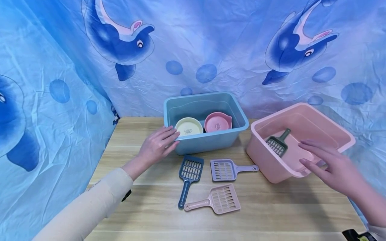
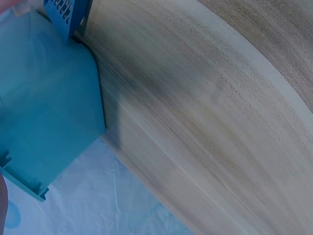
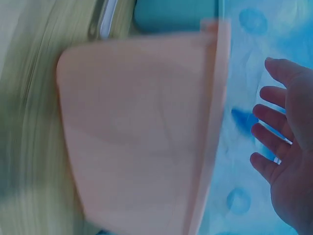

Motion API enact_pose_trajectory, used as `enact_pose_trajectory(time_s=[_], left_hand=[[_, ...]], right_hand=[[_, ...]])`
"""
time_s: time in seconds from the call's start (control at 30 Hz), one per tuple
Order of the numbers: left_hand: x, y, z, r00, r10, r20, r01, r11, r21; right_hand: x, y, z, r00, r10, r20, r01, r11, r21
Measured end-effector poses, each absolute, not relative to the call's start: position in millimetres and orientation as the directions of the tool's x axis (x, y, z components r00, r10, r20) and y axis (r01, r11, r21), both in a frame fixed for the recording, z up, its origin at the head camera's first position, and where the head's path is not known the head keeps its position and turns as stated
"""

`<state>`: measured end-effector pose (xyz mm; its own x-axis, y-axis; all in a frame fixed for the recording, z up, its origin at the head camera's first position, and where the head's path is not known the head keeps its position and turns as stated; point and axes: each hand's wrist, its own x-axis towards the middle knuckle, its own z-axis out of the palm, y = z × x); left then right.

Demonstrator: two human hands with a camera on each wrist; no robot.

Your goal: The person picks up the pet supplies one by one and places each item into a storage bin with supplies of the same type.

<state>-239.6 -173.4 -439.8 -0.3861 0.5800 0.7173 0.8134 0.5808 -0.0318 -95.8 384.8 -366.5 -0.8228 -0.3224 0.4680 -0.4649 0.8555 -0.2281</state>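
Note:
In the head view my left hand [image 1: 160,142] reaches to the front left corner of a blue tub [image 1: 208,142], its fingers fairly straight with the tips at the rim. Inside that tub are a cream dish [image 1: 189,126] and a pink dish [image 1: 217,122] with a pointed lip. My right hand [image 1: 330,164] hovers with spread fingers over the near right rim of a pink tub [image 1: 265,156]; the right wrist view shows its palm [image 3: 298,127] bare. A dark green slotted litter scoop [image 1: 278,144] lies inside the pink tub.
Between the tubs and the near edge, a dark blue scoop [image 1: 190,172], a lilac scoop [image 1: 224,169] and a pink scoop [image 1: 223,199] lie on the wooden table [image 1: 144,214]. A blue dolphin-printed sheet [image 1: 196,40] hangs behind and at the sides.

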Motion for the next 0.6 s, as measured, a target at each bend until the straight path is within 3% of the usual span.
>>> enact_pose_trajectory(time_s=[0.37,0.6], left_hand=[[-240.6,-173.6,-442.5,-0.385,0.571,0.725,0.81,0.586,-0.031],[-240.9,-172.1,-446.2,-0.369,0.564,0.739,0.813,0.581,-0.038]], right_hand=[[-103.2,296.1,-356.1,-0.693,-0.531,0.488,-0.706,0.639,-0.306],[-112.5,243.1,-377.3,-0.739,-0.582,0.339,-0.671,0.591,-0.449]])
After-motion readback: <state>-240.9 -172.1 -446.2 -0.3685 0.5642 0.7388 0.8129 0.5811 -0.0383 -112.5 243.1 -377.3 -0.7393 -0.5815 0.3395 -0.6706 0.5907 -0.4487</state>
